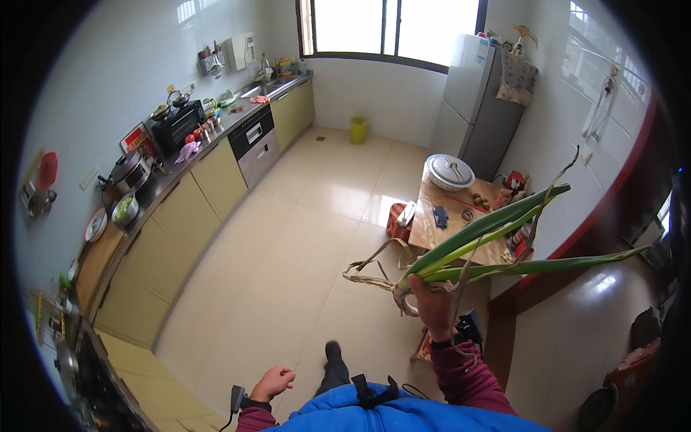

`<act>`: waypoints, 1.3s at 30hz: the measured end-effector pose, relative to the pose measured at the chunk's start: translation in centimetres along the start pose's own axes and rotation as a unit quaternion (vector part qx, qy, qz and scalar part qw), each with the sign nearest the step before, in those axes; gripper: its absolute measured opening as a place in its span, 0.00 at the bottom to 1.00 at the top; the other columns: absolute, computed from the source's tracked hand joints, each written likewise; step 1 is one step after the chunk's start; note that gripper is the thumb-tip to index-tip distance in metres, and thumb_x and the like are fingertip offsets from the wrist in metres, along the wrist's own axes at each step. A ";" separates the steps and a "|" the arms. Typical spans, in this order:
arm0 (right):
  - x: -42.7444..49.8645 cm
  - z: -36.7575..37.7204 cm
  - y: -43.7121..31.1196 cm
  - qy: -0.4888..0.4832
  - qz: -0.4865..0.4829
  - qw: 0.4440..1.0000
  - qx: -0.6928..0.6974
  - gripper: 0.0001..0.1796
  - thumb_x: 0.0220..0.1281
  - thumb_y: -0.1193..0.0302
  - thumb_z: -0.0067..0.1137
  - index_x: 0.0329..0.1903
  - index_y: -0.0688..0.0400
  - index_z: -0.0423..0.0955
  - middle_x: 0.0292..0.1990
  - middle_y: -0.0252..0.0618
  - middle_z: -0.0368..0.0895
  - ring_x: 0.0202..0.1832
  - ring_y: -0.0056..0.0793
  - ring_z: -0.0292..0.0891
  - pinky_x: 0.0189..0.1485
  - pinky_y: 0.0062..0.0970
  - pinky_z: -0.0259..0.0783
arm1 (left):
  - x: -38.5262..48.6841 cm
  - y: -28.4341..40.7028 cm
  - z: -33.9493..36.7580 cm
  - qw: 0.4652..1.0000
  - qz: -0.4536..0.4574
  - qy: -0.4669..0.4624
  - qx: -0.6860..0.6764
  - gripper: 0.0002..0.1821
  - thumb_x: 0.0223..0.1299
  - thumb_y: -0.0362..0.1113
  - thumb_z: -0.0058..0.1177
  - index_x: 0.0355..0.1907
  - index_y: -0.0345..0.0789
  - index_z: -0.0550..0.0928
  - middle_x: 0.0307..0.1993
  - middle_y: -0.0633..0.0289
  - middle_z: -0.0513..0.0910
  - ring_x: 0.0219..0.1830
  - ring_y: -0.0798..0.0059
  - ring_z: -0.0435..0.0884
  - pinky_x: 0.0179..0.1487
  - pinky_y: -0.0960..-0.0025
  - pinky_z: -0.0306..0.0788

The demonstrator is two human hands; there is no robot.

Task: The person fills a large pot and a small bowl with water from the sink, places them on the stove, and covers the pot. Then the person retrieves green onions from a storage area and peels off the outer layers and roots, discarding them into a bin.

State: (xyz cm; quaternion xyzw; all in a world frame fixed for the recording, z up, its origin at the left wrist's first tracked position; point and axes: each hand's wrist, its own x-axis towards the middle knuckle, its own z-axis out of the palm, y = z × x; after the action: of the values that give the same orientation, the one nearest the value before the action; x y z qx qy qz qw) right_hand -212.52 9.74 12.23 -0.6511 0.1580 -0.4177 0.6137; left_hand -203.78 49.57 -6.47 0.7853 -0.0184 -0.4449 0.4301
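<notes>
My right hand [432, 308] grips a large green onion [480, 229] near its base, out in front of my body on the right. Its long green leaves fan out up and to the right. Dry, withered leaves [372, 272] hang off around the stem and the curled pale lower end. Low at my left side, my left hand [274, 384] is loosely curled with nothing visible in it. A strapped-on device sits at each wrist.
To the right, a low wooden table [432, 237] carries a lidded basin [451, 173]. On the left runs a counter with a cutting board [100, 267], a bowl of chopped greens [125, 209] and a sink [270, 86]. A green bin [358, 130] and a refrigerator [459, 102] stand farther back.
</notes>
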 end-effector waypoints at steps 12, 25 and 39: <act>29.8 11.8 11.5 0.032 0.030 0.999 0.021 0.15 0.61 0.78 0.60 0.51 0.63 0.74 0.44 0.39 0.82 0.45 0.25 0.79 0.50 0.25 0.74 | 30.9 28.9 -9.8 0.973 0.161 -0.114 0.121 0.23 0.62 0.45 0.52 0.49 0.27 0.79 0.36 0.53 0.84 0.37 0.71 0.82 0.42 0.69 0.75; 66.8 21.8 31.4 0.031 0.046 0.995 0.086 0.14 0.63 0.79 0.57 0.51 0.67 0.75 0.42 0.40 0.83 0.44 0.26 0.80 0.47 0.25 0.76 | 56.0 50.5 -20.1 0.996 0.044 -0.031 0.066 0.20 0.62 0.41 0.54 0.49 0.27 0.78 0.34 0.58 0.83 0.35 0.75 0.82 0.40 0.71 0.74; 103.7 32.8 48.8 0.136 0.047 0.975 0.167 0.17 0.66 0.75 0.57 0.56 0.63 0.71 0.49 0.40 0.78 0.53 0.33 0.76 0.57 0.32 0.71 | 91.7 75.7 -33.0 0.989 0.083 -0.097 0.069 0.18 0.63 0.38 0.53 0.49 0.28 0.78 0.37 0.60 0.82 0.36 0.76 0.82 0.41 0.73 0.74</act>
State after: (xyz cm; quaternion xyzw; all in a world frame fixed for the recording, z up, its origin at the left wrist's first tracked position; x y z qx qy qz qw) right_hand -110.96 -52.48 6.42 -0.4683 0.1984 -0.4934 0.7056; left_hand -98.11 -14.05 -9.01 0.7619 -0.1560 -0.4796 0.4064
